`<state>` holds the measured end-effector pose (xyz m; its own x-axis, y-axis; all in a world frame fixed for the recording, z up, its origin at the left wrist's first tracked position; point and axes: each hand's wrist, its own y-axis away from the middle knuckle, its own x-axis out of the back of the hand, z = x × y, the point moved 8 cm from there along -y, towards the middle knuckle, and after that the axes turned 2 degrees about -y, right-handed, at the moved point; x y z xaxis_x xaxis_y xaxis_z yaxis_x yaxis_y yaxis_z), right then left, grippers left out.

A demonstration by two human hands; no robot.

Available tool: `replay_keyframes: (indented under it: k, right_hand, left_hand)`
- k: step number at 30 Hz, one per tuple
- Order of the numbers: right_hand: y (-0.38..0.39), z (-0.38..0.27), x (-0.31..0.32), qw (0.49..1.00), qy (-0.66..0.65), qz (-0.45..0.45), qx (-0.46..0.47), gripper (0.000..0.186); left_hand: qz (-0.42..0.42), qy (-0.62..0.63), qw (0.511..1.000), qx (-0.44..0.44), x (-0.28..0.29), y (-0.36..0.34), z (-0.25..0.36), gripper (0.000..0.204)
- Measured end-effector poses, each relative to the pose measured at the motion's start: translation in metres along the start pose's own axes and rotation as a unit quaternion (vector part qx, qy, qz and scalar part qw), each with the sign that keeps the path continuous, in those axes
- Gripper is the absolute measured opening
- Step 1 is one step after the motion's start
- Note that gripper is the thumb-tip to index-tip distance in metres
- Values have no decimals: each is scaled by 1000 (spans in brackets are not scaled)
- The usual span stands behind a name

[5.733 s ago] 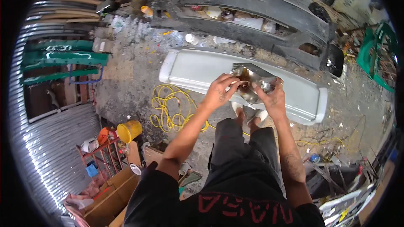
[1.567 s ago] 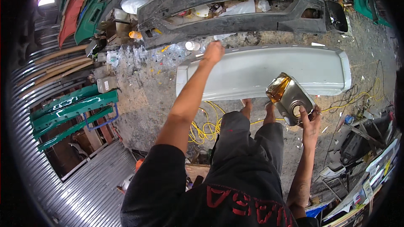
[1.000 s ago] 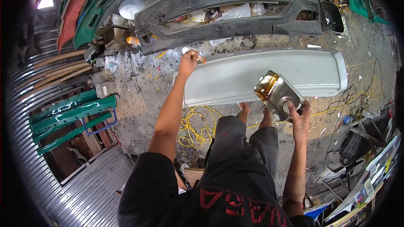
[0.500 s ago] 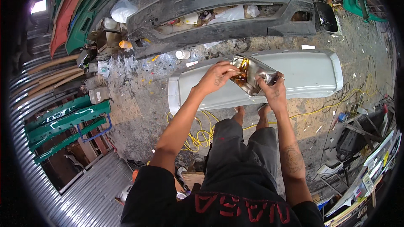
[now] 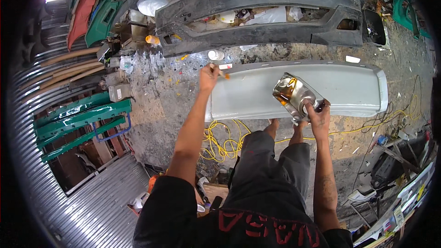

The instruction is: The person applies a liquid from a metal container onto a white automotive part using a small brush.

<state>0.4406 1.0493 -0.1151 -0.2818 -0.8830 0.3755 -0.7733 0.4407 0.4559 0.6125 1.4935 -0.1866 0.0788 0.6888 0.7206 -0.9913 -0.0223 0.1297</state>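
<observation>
My left hand (image 5: pixel 209 78) is closed round a small paintbrush (image 5: pixel 226 76) whose amber-wet tip points right. It is above the far left end of a long pale grey moulded panel (image 5: pixel 250 98). My right hand (image 5: pixel 319 118) grips a cut-open metal tin (image 5: pixel 297 93) by its near end. The tin is tilted, and amber liquid (image 5: pixel 287 90) shows inside it. Beneath the tin lies the middle of the panel. The brush's handle is mostly hidden in my left fingers.
Beyond the panel lies a large dark bumper (image 5: pixel 257 0). A white bottle (image 5: pixel 216 55) stands near the panel's far left corner. A yellow cable (image 5: pixel 215 144) coils on the floor by my feet. Green parts (image 5: pixel 85 121) rest at the left; a cluttered rack (image 5: pixel 395 151) is at the right.
My left hand has moved left, away from the tin, carrying the paintbrush to the panel's far left end. My right hand keeps hold of the tin. The whole view has shifted slightly.
</observation>
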Motion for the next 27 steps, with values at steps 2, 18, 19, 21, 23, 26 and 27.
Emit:
replay_keyframes:
  k: [2,18,19,21,23,26,27]
  right_hand:
    - [6,3,9,999,22,11,38,63]
    - [63,13,65,994,-63,36,-83,59]
    - [64,13,63,994,-68,27,-82,59]
    - [63,14,71,996,-51,40,-59,58]
    - [60,20,75,995,-56,41,-70,57]
    - [56,10,64,995,-76,11,-63,56]
    - [55,5,65,995,-76,10,-63,56]
  left_hand:
    - [11,-138,989,-55,24,-8,3,11]
    - [-154,30,983,-96,-155,-37,143,21]
    - [-149,22,984,-92,-144,-38,134,21]
    - [-101,-64,992,-49,-111,-40,104,20]
    - [-112,-65,991,-7,-82,-35,75,21]
    - [-54,-143,988,2,-14,-26,7,19]
    - [-54,-143,988,3,-4,-24,1,19]
